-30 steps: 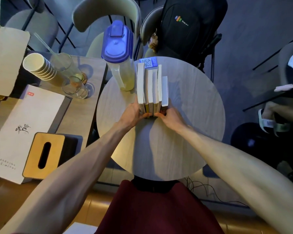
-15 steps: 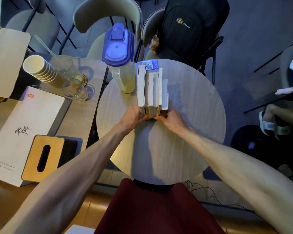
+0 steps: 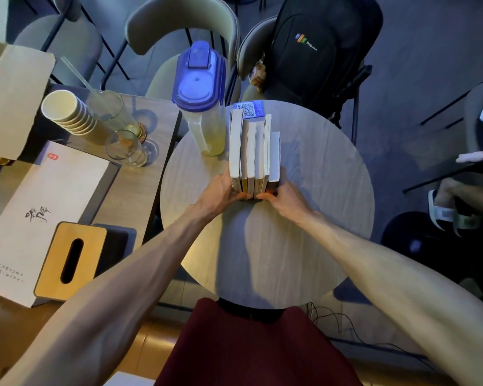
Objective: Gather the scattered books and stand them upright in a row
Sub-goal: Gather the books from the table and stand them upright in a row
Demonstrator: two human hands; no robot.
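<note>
Several books point(image 3: 253, 150) stand upright side by side in one row on the round wooden table point(image 3: 313, 207), page edges up, spines toward me. My left hand point(image 3: 221, 195) presses against the left side and near end of the row. My right hand point(image 3: 283, 197) presses against the right side and near end. Both hands clamp the row between them, thumbs at the spines. The lower parts of the books are hidden from this top view.
A clear pitcher with a blue lid point(image 3: 202, 98) stands just left of the books. A QR card point(image 3: 248, 109) lies behind them. A side table holds glasses point(image 3: 126, 149), stacked paper cups point(image 3: 67, 112), a white box point(image 3: 37, 215) and a tissue box point(image 3: 70, 260). Chairs and a black backpack point(image 3: 315, 45) stand beyond.
The hands and books stay nearly as they were. The right thumb has shifted slightly along the near ends of the books.
</note>
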